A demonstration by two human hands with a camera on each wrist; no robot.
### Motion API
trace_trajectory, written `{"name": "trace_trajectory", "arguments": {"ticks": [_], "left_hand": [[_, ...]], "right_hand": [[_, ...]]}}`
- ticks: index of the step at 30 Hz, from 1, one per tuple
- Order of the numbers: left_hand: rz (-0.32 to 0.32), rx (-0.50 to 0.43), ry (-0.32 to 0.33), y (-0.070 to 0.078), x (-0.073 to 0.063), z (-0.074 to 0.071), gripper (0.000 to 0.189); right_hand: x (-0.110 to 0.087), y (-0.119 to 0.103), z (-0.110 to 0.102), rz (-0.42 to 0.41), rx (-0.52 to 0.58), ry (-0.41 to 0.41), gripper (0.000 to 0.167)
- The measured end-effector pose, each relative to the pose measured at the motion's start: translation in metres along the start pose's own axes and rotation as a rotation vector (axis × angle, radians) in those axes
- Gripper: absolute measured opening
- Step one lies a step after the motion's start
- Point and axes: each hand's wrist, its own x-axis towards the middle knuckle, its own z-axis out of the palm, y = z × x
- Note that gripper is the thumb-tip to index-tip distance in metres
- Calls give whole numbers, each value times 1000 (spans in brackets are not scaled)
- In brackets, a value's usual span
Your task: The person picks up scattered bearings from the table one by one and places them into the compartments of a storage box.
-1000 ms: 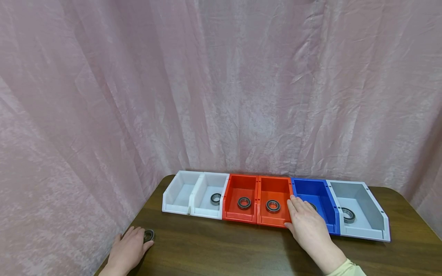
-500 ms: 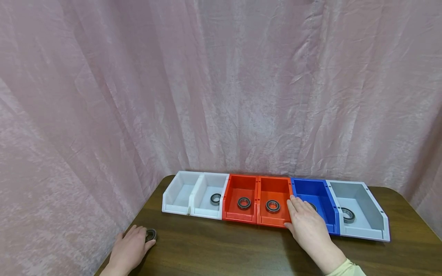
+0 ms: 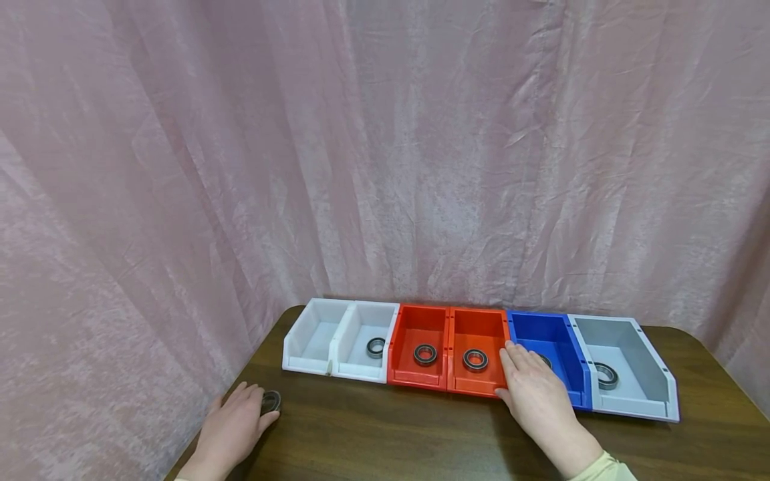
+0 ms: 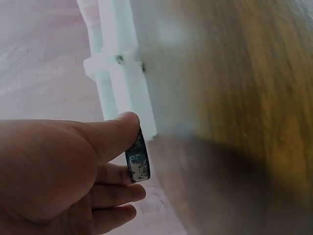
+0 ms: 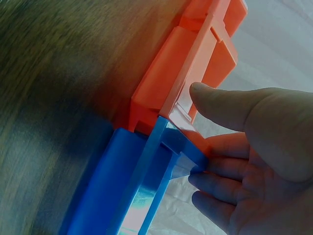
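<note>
My left hand (image 3: 234, 424) pinches a dark-sided metal ball bearing (image 4: 139, 161) between thumb and fingers at the left of the table. In the left wrist view the bearing stands edge-on, the thumb on its upper end. My right hand (image 3: 537, 387) rests with extended fingers over the divider between the right red bin (image 3: 493, 327) and the blue bin (image 3: 538, 327). Its thumb reaches the front of the red bin. A bearing (image 3: 476, 360) lies in that red bin, and another in the blue bin is partly hidden by the hand.
Several bins stand in a row at the back of the wooden table (image 3: 373, 434). Bearings lie in the left red bin (image 3: 424, 317), the right white bin (image 3: 369, 321) and the grey bin (image 3: 637, 374). The left white bin (image 3: 321, 334) stands at the end. Pink curtains (image 3: 421, 167) hang behind.
My left hand has moved slightly to the right and farther from me, with the bearing in its fingers. My right hand has stayed in place on the bins.
</note>
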Motion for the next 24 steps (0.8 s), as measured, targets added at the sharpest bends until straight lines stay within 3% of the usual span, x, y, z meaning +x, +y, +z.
{"name": "trace_trajectory", "arguments": {"ticks": [10, 24], "left_hand": [[30, -21, 26, 12, 3, -10, 51], [105, -24, 178, 30, 13, -21, 49]], "right_hand": [[0, 0, 0, 7, 3, -16, 70], [1, 0, -1, 8, 3, -13, 70]]}}
